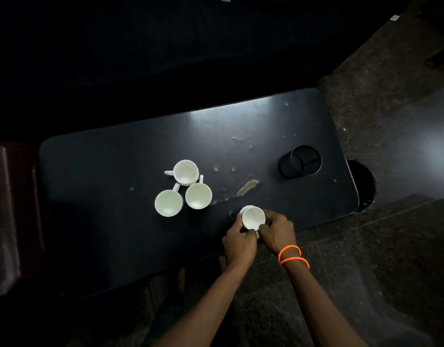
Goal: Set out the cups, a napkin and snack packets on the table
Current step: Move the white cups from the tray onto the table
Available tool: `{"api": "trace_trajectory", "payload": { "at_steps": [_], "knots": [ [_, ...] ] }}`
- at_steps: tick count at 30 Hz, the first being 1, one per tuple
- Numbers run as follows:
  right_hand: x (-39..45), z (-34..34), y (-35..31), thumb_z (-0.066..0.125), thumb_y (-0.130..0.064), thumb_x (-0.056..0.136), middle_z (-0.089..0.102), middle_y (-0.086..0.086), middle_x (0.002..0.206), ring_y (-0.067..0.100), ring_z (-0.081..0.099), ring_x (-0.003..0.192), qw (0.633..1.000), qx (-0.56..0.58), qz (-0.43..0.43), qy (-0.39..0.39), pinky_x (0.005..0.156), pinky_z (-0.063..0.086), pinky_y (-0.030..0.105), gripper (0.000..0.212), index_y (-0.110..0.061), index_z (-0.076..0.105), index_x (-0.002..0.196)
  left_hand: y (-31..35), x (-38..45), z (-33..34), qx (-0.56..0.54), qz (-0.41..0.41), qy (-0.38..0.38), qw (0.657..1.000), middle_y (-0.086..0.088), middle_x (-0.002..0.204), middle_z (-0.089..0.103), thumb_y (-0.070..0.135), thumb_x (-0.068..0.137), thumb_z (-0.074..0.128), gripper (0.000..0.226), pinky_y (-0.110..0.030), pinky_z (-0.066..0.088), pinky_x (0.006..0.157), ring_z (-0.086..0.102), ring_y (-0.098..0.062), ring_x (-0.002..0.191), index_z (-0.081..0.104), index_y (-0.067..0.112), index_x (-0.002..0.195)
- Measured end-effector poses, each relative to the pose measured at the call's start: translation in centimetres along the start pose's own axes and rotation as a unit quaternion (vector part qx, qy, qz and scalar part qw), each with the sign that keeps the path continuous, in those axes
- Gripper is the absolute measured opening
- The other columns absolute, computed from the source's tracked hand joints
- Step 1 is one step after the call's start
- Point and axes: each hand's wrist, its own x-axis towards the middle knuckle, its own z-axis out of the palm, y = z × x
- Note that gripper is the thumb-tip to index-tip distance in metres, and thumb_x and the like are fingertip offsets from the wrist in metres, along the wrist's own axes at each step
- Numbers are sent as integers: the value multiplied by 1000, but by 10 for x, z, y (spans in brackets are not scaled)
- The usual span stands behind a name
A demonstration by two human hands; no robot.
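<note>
Cup [253, 217] sits near the tabletop's [103, 171] near edge, gripped by both hands: left hand [239, 242] and right hand [278, 232] curl round it. Three cups [184, 187] stand clustered left.

No text, label, brand, number or sign can be read anywhere in this view. The white cups carry no print that shows, and the dark surface bears only pale scuffs and stains, not writing.
</note>
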Motion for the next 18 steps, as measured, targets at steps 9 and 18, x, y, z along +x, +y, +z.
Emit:
{"api": "trace_trajectory", "payload": {
  "at_steps": [9,18],
  "knots": [
    [21,4,-56,59,-1,76,74,13,117,34,66,111,992,-29,-97,79,96,52,37,43,-15,75,114,-2,25,-56,-283,-85,135,946,-7,105,73,-2,88,57,57,-36,56,94,68,-21,92,54,8,144],
    [30,51,-135,52,6,72,67,8,129,33,53,119,930,-171,-318,-73,100,46,42,64,-16,66,130,11,27,-85,-401,-56,104,909,1,78,62,-7,91,49,34,-28,52,81,55,-11,77,72,18,91]
  ]
}}
